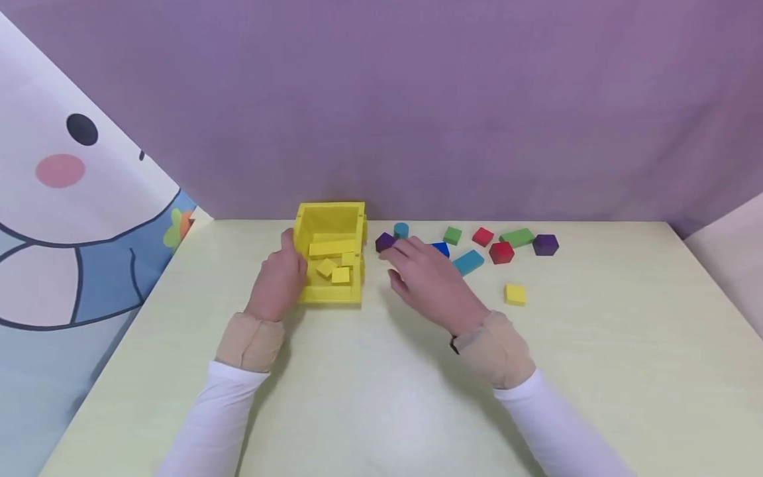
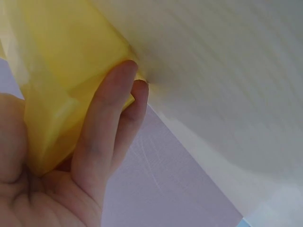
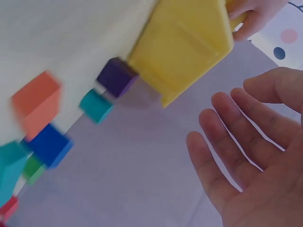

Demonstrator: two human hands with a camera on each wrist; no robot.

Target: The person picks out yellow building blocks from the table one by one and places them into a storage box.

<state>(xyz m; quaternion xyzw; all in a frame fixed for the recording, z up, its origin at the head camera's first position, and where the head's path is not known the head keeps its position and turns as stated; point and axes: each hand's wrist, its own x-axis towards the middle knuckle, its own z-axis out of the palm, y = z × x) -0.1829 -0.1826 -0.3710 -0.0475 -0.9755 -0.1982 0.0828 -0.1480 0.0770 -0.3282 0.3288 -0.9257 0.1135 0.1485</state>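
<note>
My left hand (image 1: 277,275) grips the left wall of a yellow bin (image 1: 330,296), which stands on the table. In the left wrist view, its fingers (image 2: 102,123) lie along the bin's side. Inside the bin are a long yellow block (image 1: 331,249) and several small yellow blocks, such as a yellow cube (image 1: 341,275). To the bin's right, my right hand (image 1: 435,285) hovers over the table with relaxed, spread fingers and an empty palm. Near its fingertips in the head view are a purple block (image 1: 385,242) and a teal cylinder (image 1: 401,230). An orange block (image 3: 37,104) shows only in the right wrist view.
Right of the hand lie a blue block (image 1: 441,249), a light-blue bar (image 1: 468,263), green blocks (image 1: 516,238), red blocks (image 1: 502,252) and another purple block (image 1: 545,244). A yellow block (image 1: 515,295) sits nearer the front. A purple curtain (image 1: 417,119) runs behind the table.
</note>
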